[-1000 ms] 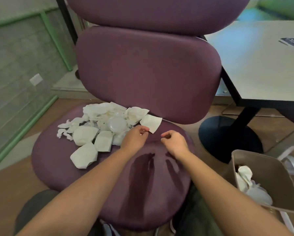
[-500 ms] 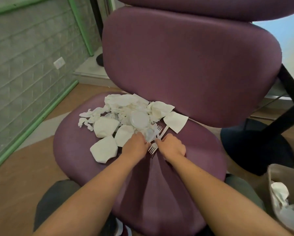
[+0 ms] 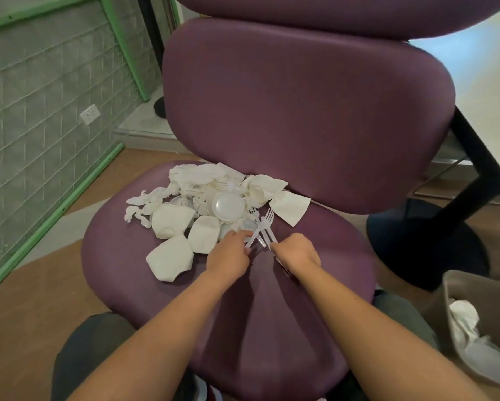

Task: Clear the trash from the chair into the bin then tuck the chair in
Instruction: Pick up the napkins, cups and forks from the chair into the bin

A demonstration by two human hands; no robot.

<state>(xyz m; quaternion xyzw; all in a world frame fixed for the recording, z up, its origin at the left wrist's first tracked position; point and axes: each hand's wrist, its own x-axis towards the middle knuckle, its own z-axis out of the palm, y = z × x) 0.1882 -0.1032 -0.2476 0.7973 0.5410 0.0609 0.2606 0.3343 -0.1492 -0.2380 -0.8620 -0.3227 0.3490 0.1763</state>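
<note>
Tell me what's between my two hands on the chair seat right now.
Head view: clear plastic forks crossing between left hand and right hand, over bare seat.

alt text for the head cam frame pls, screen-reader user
Both hands, left hand and right hand, pinch clear plastic forks at the edge of a pile of white napkins and lids on a purple chair seat. A bin holding some trash stands at lower right.

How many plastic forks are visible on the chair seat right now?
2 clearly: one fork pinched by the left hand, a second fork by the right hand, crossing between them. More tines show within the trash pile, so others may be hidden.
</note>
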